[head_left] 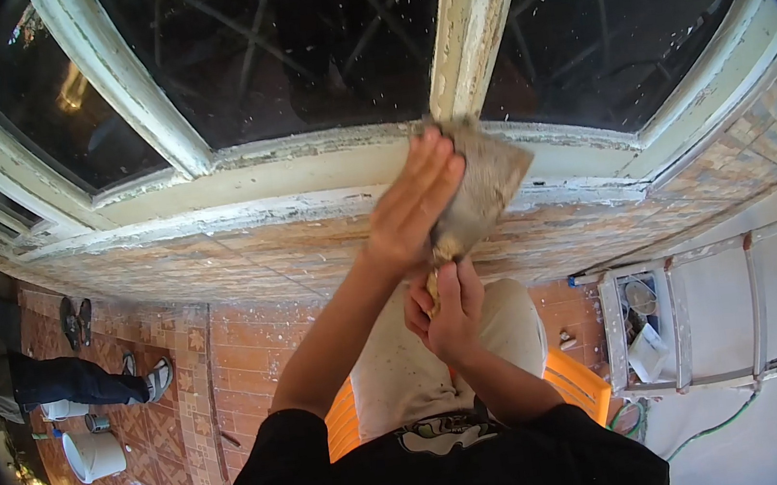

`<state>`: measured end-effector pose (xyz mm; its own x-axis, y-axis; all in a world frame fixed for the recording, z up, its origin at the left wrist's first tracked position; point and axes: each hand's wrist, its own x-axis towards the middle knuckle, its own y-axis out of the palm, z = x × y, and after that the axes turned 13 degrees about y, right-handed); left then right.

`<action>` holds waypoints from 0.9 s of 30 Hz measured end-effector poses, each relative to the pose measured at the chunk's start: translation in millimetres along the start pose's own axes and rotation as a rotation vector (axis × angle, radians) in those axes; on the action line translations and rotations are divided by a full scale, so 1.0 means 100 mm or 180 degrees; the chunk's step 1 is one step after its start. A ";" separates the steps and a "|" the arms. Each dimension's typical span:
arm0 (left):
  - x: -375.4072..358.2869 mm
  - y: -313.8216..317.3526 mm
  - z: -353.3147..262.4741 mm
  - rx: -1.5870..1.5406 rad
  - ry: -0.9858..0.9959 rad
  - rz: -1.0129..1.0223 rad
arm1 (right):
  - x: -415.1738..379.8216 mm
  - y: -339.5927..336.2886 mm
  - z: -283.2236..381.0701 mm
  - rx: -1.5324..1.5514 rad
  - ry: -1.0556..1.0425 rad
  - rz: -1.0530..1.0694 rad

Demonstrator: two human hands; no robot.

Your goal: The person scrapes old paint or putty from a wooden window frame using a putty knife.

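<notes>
A wide, paint-crusted scraper [488,182] lies with its blade against the lower rail of a window frame [283,173] that has peeling white paint. My left hand [408,206] lies over the blade's left side, fingers stretched up to its top edge and pressing it to the wood. Just below, my right hand [446,313] is wrapped around the scraper's handle. The blade's top edge sits at the foot of a vertical window bar [471,29]. Dark, paint-flecked glass [286,42] fills the panes above.
Patterned tile [246,270] covers the wall below the sill. An orange stool [575,382] is under me. A paint-spattered ladder [708,320] stands at the right, with a green hose [712,431] beside it. At the left sits another person [66,379], with a white bucket [95,455] close by.
</notes>
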<state>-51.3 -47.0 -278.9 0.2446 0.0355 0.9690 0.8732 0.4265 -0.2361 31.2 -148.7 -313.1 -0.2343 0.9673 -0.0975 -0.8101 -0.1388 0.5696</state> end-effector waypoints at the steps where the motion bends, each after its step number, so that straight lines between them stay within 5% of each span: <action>1: -0.03 0.03 0.00 0.0095 0.0114 -0.0037 | 0.01 -0.01 0.01 0.0007 -0.0035 0.0035; 27: 0.04 0.01 0.01 0.0301 0.0133 0.0044 | 0.02 -0.02 0.02 -0.0133 -0.0087 -0.0003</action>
<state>-49.9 -45.7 -275.2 0.2755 0.0050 0.9613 0.8263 0.5097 -0.2395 33.6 -146.2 -312.7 -0.2193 0.9728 -0.0752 -0.8321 -0.1462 0.5350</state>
